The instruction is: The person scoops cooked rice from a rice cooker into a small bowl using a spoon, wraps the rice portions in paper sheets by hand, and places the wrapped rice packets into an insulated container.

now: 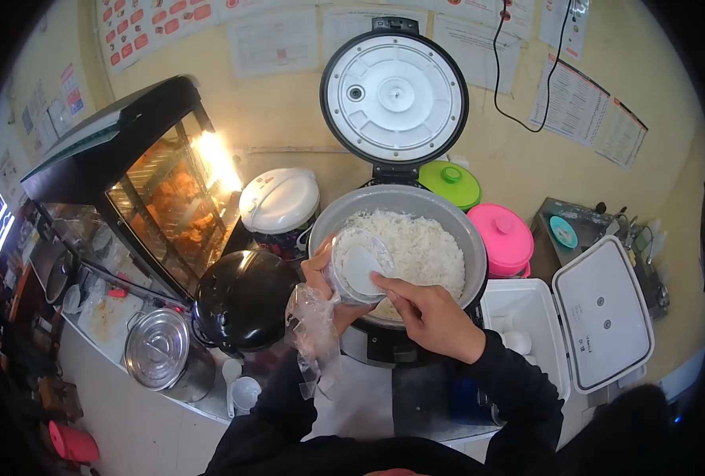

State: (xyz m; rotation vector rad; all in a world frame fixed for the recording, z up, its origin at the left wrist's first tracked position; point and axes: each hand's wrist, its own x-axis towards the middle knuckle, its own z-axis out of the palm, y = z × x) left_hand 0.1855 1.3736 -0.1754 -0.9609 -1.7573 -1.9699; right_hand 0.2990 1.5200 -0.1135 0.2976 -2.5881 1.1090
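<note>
Single head-worn view, wide lens, edges dark and rounded. Looks forward and steeply down past dark sleeves [519, 389] rising from bottom edge. Left hand [318, 274] and right hand [432, 313] near, mid-frame; rice cooker [469, 252] just beyond. Wall [273, 103] farther off across top; floor [130, 440] lower left.

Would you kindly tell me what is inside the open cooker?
White rice is inside the cooker. The left hand, right hand and cup block part of the view, and the cooker's bottom is hidden beneath the rice.
</note>
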